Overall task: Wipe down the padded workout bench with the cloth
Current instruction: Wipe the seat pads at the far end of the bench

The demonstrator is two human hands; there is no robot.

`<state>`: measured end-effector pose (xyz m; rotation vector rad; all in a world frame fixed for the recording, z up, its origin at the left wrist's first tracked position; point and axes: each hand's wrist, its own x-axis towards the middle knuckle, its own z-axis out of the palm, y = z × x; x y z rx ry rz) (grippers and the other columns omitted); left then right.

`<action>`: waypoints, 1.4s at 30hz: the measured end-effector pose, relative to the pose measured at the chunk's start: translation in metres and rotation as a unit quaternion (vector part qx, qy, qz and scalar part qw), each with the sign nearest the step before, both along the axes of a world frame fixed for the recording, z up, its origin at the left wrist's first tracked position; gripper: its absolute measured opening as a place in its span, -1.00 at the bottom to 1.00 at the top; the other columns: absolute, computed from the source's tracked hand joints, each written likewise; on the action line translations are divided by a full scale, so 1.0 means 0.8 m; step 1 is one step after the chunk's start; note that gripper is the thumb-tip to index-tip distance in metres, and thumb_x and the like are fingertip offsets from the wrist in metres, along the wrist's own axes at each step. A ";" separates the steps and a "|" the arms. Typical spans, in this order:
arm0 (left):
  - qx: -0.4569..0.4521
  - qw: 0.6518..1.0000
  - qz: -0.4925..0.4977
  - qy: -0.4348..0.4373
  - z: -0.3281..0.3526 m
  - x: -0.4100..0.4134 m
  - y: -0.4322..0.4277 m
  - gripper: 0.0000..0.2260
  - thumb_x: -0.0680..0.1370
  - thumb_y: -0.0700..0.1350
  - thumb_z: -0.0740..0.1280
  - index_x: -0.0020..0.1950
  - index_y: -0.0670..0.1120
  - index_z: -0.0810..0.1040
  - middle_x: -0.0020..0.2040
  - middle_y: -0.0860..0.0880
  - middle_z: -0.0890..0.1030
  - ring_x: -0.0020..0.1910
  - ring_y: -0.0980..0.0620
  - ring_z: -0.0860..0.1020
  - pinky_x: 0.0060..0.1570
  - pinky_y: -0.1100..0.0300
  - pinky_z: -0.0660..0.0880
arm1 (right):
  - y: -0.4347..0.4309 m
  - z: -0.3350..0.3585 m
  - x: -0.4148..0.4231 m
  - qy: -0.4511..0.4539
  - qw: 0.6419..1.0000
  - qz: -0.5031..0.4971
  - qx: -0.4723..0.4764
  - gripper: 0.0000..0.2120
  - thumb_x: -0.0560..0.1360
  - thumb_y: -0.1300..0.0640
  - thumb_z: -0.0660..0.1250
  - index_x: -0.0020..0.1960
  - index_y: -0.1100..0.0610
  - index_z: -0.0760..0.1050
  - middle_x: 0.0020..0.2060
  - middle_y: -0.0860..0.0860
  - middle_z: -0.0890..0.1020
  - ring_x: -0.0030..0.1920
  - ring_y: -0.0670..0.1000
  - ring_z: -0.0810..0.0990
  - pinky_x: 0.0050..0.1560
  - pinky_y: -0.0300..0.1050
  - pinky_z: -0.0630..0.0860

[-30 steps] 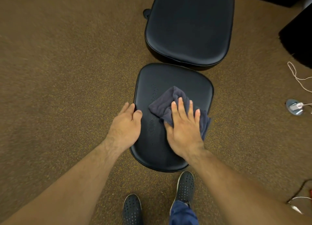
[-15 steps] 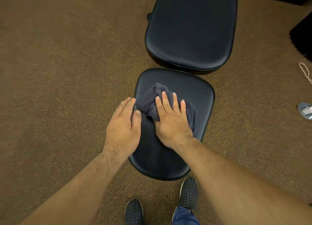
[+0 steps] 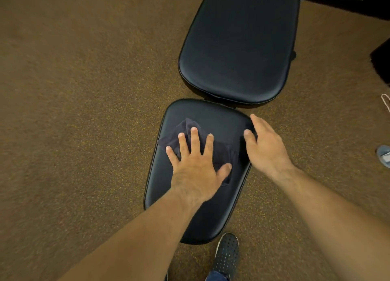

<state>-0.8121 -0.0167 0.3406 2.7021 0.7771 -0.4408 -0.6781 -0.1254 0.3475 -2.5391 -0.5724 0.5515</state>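
Brown carpet (image 3: 84, 111) lies open all round, widest to the left. Black back pad (image 3: 238, 44) runs away from the person, its rounded near edge just apart from the seat surface (image 3: 202, 213), which narrows toward the person. Left hand (image 3: 196, 171) lies flat, fingers spread, pressing the cloth (image 3: 221, 152) onto the seat's far left part. Right hand (image 3: 268, 147) rests, fingers fairly straight, on the right edge. Dark navy and crumpled, the cloth reaches the left edge with one corner.
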 end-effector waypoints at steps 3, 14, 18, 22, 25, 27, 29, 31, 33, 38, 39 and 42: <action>0.048 0.998 -0.024 0.021 -0.015 0.004 -0.011 -0.28 0.52 0.39 -0.14 0.53 0.04 -0.30 0.53 -0.14 -0.36 0.48 -0.28 -0.34 0.36 -0.40 -0.22 | 0.008 -0.011 0.014 0.013 1.000 -0.013 0.019 -0.53 0.64 -0.03 0.06 0.53 0.04 0.16 0.50 -0.02 0.25 0.49 -0.03 0.18 0.40 -0.17 0.07; 0.095 0.987 -0.129 -0.023 -0.031 0.068 0.024 -0.42 0.60 0.24 -0.19 0.56 0.03 -0.17 0.57 -0.08 -0.23 0.52 -0.21 -0.22 0.41 -0.32 -0.15 | 0.011 -0.018 0.040 0.018 1.000 -0.013 0.015 -0.60 0.64 0.03 0.06 0.44 0.08 0.36 0.42 -0.04 0.38 0.39 -0.02 0.32 0.37 -0.16 0.17; 0.099 0.985 -0.131 -0.045 -0.032 0.092 0.037 -0.44 0.61 0.22 -0.16 0.56 0.03 -0.08 0.58 -0.06 -0.14 0.54 -0.16 -0.17 0.42 -0.29 -0.13 | 0.013 -0.017 0.033 0.015 1.000 -0.017 0.001 -0.58 0.65 0.04 0.05 0.48 0.10 0.30 0.45 -0.04 0.32 0.42 -0.01 0.28 0.38 -0.14 0.16; 0.084 0.988 -0.114 -0.055 -0.034 0.123 0.056 -0.45 0.62 0.22 -0.13 0.56 0.04 -0.03 0.58 -0.05 -0.04 0.54 -0.13 -0.11 0.43 -0.26 -0.13 | 0.019 -0.017 0.031 0.001 1.000 -0.016 -0.012 -0.56 0.65 0.02 0.03 0.49 0.11 0.26 0.47 -0.03 0.29 0.42 0.00 0.29 0.37 -0.13 0.19; 0.080 0.990 -0.094 -0.066 -0.037 0.133 0.060 -0.46 0.62 0.21 -0.10 0.55 0.04 0.07 0.57 -0.05 0.05 0.54 -0.12 -0.04 0.44 -0.23 -0.10 | 0.018 -0.020 0.029 -0.010 0.999 0.003 -0.030 -0.55 0.65 0.01 0.03 0.51 0.11 0.22 0.49 -0.03 0.25 0.42 0.02 0.28 0.37 -0.11 0.20; 0.076 0.991 -0.083 -0.073 -0.036 0.125 0.052 -0.47 0.62 0.20 -0.09 0.56 0.02 0.07 0.58 -0.06 0.02 0.54 -0.11 -0.06 0.45 -0.19 -0.12 | 0.016 -0.021 0.028 -0.015 0.999 0.004 -0.034 -0.55 0.65 0.01 0.03 0.50 0.10 0.23 0.48 -0.03 0.26 0.42 0.02 0.28 0.38 -0.10 0.20; 0.080 0.990 -0.080 -0.085 -0.036 0.099 0.038 -0.47 0.63 0.18 -0.09 0.56 0.01 0.06 0.59 -0.06 -0.03 0.55 -0.11 -0.08 0.45 -0.17 -0.13 | 0.018 -0.019 0.028 -0.017 0.999 -0.003 -0.030 -0.56 0.65 0.00 0.04 0.49 0.09 0.26 0.47 -0.02 0.28 0.42 0.02 0.28 0.39 -0.09 0.19; 0.092 0.987 -0.086 -0.103 -0.037 0.062 0.023 -0.48 0.63 0.17 -0.07 0.55 0.00 0.09 0.58 -0.08 0.00 0.55 -0.12 -0.03 0.46 -0.18 -0.07 | 0.020 -0.015 0.028 -0.011 0.999 -0.009 -0.036 -0.56 0.65 -0.02 0.04 0.49 0.07 0.26 0.47 -0.02 0.29 0.42 0.03 0.29 0.38 -0.07 0.20; 0.100 0.985 -0.094 -0.100 -0.039 0.032 0.013 -0.48 0.63 0.17 -0.05 0.55 -0.01 0.12 0.57 -0.10 0.05 0.54 -0.13 0.03 0.45 -0.20 -0.01 | 0.022 -0.011 0.027 -0.003 0.999 -0.009 -0.043 -0.55 0.65 -0.05 0.03 0.50 0.05 0.24 0.46 -0.02 0.29 0.41 0.05 0.30 0.37 -0.04 0.23; 0.094 0.986 -0.115 -0.073 -0.039 0.035 0.026 -0.46 0.62 0.18 -0.13 0.56 0.00 -0.03 0.58 -0.07 -0.08 0.55 -0.11 -0.11 0.45 -0.18 -0.16 | 0.031 -0.005 0.038 -0.004 0.997 0.010 -0.080 -0.52 0.64 -0.10 -0.02 0.52 0.03 0.18 0.45 0.06 0.29 0.40 0.12 0.33 0.32 0.01 0.30; 0.093 0.986 -0.117 -0.074 -0.040 0.041 0.030 -0.45 0.62 0.18 -0.14 0.57 0.01 -0.05 0.58 -0.06 -0.10 0.55 -0.10 -0.14 0.45 -0.17 -0.18 | 0.034 -0.004 0.041 -0.004 0.996 0.014 -0.090 -0.52 0.64 -0.10 -0.02 0.51 0.03 0.20 0.44 0.07 0.31 0.38 0.13 0.35 0.30 0.01 0.32; 0.098 0.985 -0.119 -0.077 -0.041 0.061 0.046 -0.46 0.62 0.18 -0.13 0.57 0.00 -0.02 0.59 -0.05 -0.09 0.55 -0.10 -0.13 0.45 -0.17 -0.18 | 0.042 -0.005 0.050 0.008 0.993 0.020 -0.112 -0.55 0.64 -0.11 -0.03 0.46 0.00 0.29 0.37 0.11 0.36 0.29 0.15 0.43 0.21 0.01 0.37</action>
